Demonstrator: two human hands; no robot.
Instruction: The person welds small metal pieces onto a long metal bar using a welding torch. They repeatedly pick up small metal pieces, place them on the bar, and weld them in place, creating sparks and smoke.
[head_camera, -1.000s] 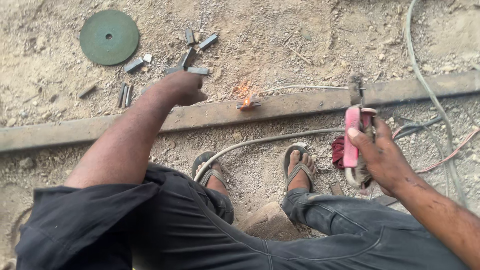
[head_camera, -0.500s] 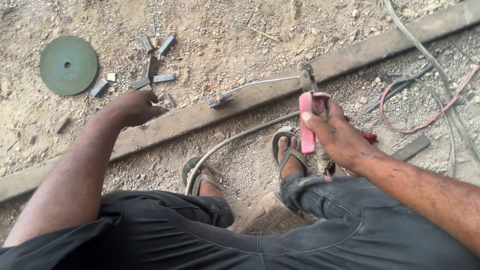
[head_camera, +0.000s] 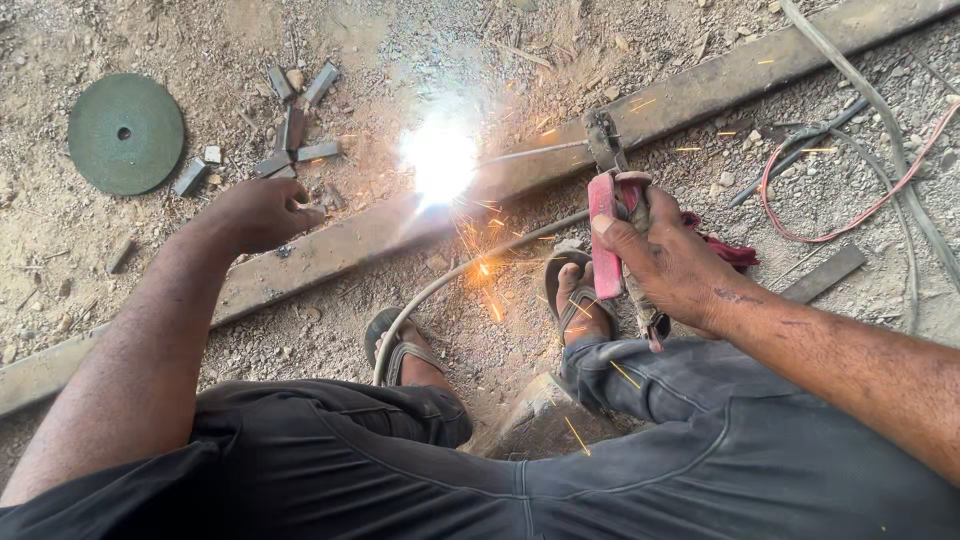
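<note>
On gravelly ground, the right hand (head_camera: 672, 262) clamps a red electrode holder (head_camera: 604, 235), its welding rod (head_camera: 530, 153) sparking on a steel bar (head_camera: 330, 245); the loosely curled left hand (head_camera: 262, 211) rests on that bar.

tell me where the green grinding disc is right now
In the head view the green grinding disc lies flat on the dirt at upper left, beyond the long steel bar, left of the small metal offcuts and the left hand.
</note>
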